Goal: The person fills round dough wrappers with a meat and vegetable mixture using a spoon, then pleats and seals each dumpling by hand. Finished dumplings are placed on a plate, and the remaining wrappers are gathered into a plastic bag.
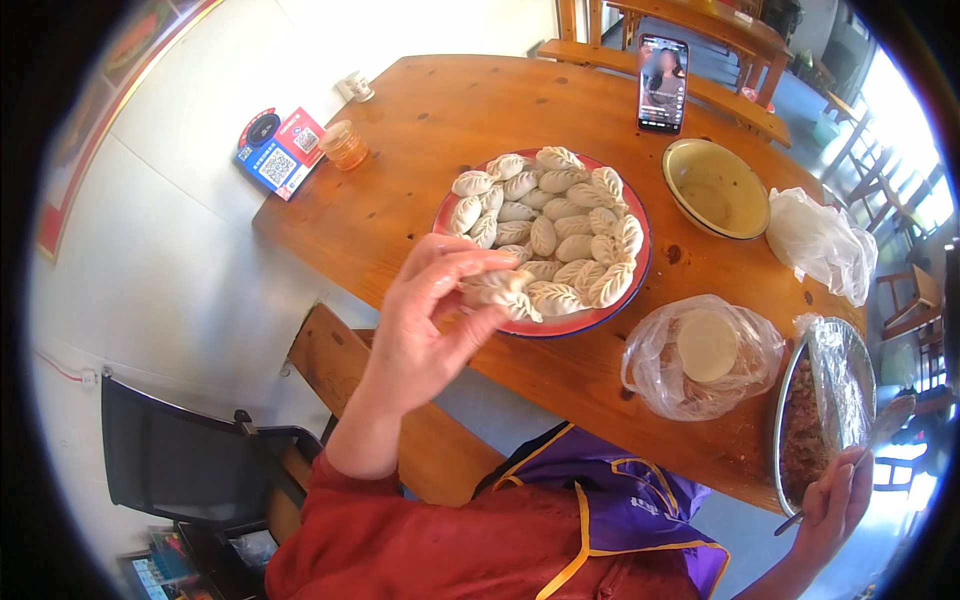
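My left hand (427,322) holds a pleated dumpling (491,291) between thumb and fingers, over the near left edge of a red enamel plate (641,217). Pleated dumplings (559,214) fill that plate, ringed along its rim and packed in the middle. At the far right my right hand (836,495) grips a metal spoon (892,420), its bowl pointing up, beside an oval metal basin (781,480) of minced filling (802,442). Plastic wrap (844,397) covers part of the basin. Between plate and basin, a stack of round dough wrappers (707,346) sits in a clear plastic bag (649,375).
An empty-looking yellow enamel bowl (716,187) stands right of the plate, near a crumpled white plastic bag (821,236). A smartphone (662,84) is propped upright at the back. Left are a glass (345,146) and a payment-code stand (279,154). A wooden bench (450,450) runs below the table's near edge.
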`<state>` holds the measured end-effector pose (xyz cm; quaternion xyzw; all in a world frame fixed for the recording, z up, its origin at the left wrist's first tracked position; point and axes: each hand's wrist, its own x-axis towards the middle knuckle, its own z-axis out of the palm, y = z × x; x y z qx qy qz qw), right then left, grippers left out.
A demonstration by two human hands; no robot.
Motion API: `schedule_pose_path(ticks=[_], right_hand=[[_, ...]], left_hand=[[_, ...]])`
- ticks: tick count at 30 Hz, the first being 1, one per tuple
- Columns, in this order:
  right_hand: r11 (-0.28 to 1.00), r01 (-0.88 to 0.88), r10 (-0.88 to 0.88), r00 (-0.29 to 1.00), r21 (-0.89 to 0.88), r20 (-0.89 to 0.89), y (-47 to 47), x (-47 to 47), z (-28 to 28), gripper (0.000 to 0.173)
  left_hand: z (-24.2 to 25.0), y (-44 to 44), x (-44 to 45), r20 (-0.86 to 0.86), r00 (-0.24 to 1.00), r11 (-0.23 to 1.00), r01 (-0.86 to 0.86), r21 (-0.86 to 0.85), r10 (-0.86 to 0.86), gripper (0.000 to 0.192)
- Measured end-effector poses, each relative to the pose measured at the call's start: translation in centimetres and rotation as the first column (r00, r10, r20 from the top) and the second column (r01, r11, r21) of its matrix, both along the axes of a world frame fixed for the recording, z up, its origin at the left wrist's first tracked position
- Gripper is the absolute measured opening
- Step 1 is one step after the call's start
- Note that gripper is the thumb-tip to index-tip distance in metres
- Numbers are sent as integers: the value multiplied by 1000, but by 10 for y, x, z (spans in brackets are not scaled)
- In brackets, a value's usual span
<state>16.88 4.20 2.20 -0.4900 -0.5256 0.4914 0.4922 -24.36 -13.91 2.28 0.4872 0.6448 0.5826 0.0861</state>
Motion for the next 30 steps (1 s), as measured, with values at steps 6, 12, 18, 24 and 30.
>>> schedule_pose_path(ticks=[6,12,18,24,30], right_hand=[[997,-59,59,998,46,5,7,-7,-2,21],[996,-70,67,997,59,45,-1,-20,7,17],[981,-184,175,977,67,123,-7,-34,16,15],[972,-201,134,901,122,412,2,-14,37,19],[923,-264,-81,575,279,814,10,19,52,14]], left_hand=[[-19,-13,-34,-325,942,974,-145,-176,82,33],[-29,-11,-27,-410,893,934,-292,-206,189,37],[-36,-5,-26,-522,810,896,-408,-173,268,38],[-35,-9,-23,-528,822,911,-363,-195,215,37],[-27,7,8,-486,844,967,-255,7,226,32]])
